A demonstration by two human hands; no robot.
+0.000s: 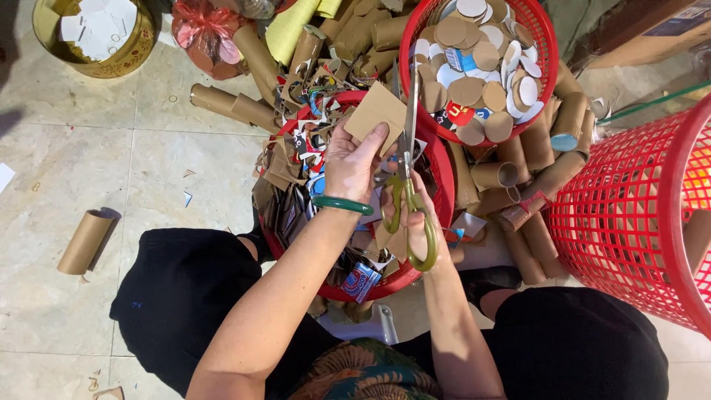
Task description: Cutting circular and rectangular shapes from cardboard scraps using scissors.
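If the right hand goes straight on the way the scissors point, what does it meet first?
Probably the red basket of cardboard discs: the scissors in the right hand point up the picture at its near rim, though depth is unclear.

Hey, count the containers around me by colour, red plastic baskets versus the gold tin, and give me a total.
Red plastic baskets: 3, one of cut scraps, one of round discs, one tall at the right.
Gold tin: 1.
Total: 4.

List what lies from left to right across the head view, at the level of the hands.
Lone cardboard tube on the floor → left hand pinching a brown cardboard piece → right hand with green-handled scissors → pile of cardboard tubes → large red mesh basket.
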